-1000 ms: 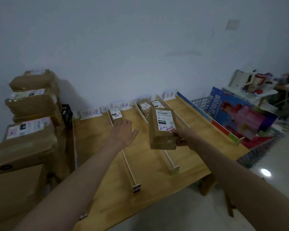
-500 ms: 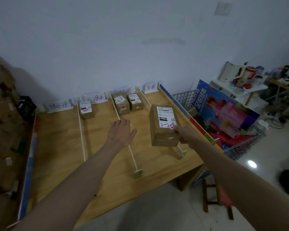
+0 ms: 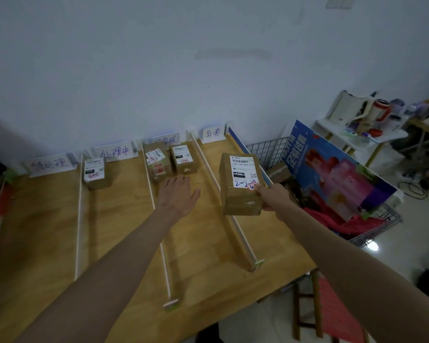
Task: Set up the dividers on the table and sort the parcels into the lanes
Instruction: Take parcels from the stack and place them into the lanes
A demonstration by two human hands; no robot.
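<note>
Dimly lit: right hand (image 3: pixel 273 198) grips labelled parcel (image 3: pixel 240 184), fingers hidden beneath; left hand (image 3: pixel 177 195) flat, fingers spread.

Three white strip dividers (image 3: pixel 79 214) are laid front to back across the wooden table (image 3: pixel 35 243); one brown cardboard parcel (image 3: pixel 96 172) is seated in the second lane from the left edge, two parcels (image 3: pixel 183 158) in the third, near the back edge.

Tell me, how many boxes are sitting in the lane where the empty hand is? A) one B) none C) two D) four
C: two parcels, a labelled parcel and a second parcel, stand side by side at the far end of the lane where the open left hand hovers; the right hand holds another parcel above the divider.
</note>
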